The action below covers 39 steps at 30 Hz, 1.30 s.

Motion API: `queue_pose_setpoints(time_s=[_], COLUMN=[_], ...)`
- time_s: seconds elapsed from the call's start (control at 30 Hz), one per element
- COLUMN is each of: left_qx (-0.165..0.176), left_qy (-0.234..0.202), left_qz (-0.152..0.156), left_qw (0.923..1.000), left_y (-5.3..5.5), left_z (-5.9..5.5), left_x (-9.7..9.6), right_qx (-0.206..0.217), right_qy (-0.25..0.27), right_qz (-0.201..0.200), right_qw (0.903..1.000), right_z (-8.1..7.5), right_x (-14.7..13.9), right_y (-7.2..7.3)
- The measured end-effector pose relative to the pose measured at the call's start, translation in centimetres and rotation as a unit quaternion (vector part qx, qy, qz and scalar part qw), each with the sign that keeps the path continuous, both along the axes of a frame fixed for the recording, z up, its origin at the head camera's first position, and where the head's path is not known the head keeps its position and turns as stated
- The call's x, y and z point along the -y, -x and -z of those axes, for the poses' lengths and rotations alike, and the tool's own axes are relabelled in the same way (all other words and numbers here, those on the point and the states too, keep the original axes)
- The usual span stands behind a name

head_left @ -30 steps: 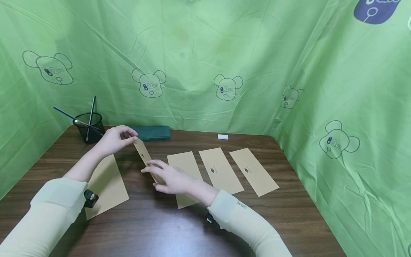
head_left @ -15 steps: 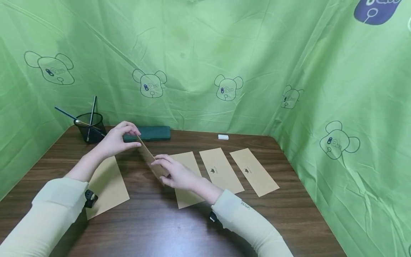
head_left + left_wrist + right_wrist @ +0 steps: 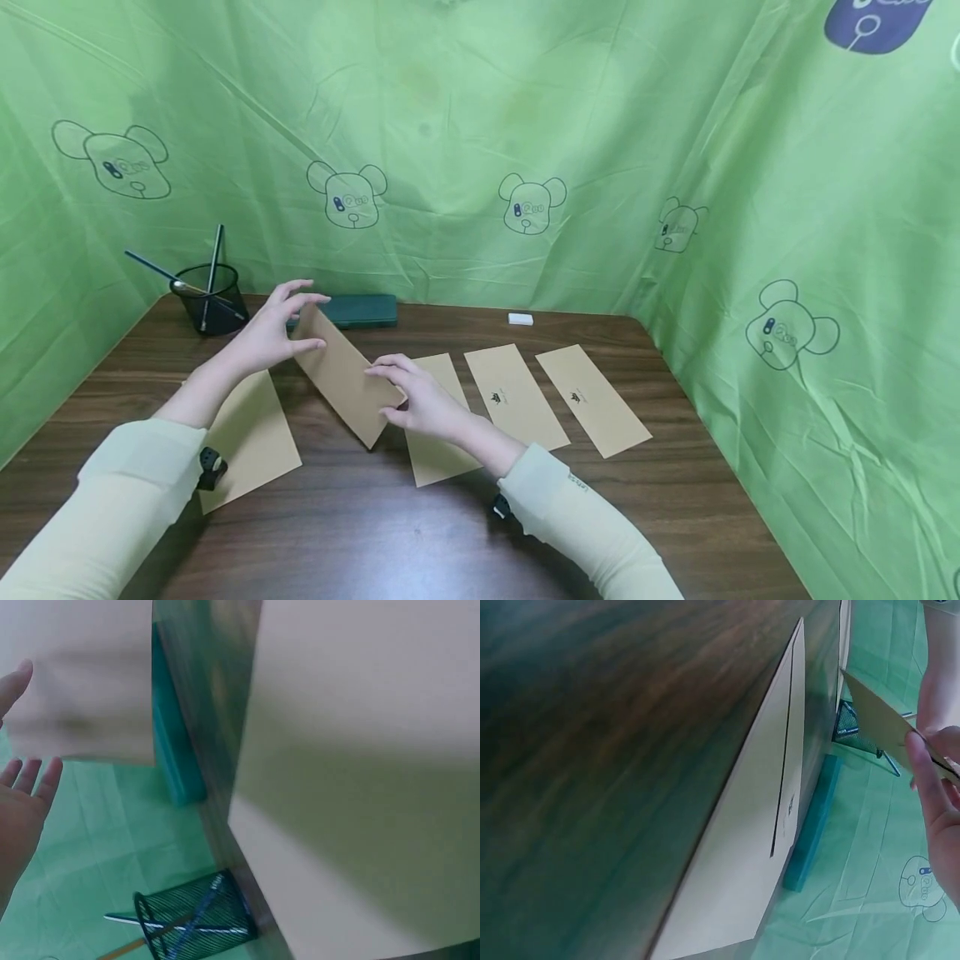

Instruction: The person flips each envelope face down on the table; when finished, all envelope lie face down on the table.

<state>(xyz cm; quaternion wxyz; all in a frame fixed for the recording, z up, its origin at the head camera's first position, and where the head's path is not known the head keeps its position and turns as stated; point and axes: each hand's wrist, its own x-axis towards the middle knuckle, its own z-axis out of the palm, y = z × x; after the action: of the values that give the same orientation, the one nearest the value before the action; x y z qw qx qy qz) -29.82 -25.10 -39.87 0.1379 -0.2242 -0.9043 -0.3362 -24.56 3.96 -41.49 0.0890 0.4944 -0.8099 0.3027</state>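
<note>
A plain brown paper envelope stands tilted over the table, its blank side facing me and its lower corner close to the tabletop. My right hand pinches its right edge, thumb in front; the pinch also shows in the right wrist view. At the upper left end, my left hand is spread around the edge, thumb over the blank face and fingers past the top. Under my left forearm lies a wide blank brown sheet. Another blank envelope lies partly behind my right hand.
Two envelopes with a small dark print, a nearer one and a farther one, lie to the right. Along the back are a black mesh pen cup, a dark green case and a white eraser. Green curtains enclose the table.
The envelope has turned over from its printed side to its blank side. My right hand has shifted slightly right with its edge, and the left hand's fingers have spread.
</note>
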Motion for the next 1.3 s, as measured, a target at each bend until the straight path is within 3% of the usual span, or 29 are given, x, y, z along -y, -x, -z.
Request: queue_pose_setpoints(time_s=[0.47,0.7,0.83,1.0,1.3], left_qx=[0.073,0.056,0.049,0.065,0.098], left_qy=[0.009,0.008,0.032,0.056,0.069], left_qz=[-0.011,-0.003,0.009,0.016,0.042], left_qw=[0.9972,0.9984,0.9982,0.9962,0.9919], left_y=[-0.3,-0.4,-0.2,0.0,0.4], left_z=[2.7,3.2,3.5,3.5,4.0], left_x=[1.5,1.7,1.7,1.7,1.5], right_qx=[0.084,0.123,0.141,0.160,0.137], right_qy=[0.038,0.034,0.003,-0.050,-0.161], right_qz=[0.037,0.064,0.070,0.057,0.032], right_qw=[0.9951,0.9897,0.9875,0.9843,0.9769], right_z=[0.7,1.3,1.5,1.6,2.3], right_x=[-0.5,-0.6,-0.7,-0.9,-0.8], right_y=[-0.3,-0.2,0.0,0.3,0.7])
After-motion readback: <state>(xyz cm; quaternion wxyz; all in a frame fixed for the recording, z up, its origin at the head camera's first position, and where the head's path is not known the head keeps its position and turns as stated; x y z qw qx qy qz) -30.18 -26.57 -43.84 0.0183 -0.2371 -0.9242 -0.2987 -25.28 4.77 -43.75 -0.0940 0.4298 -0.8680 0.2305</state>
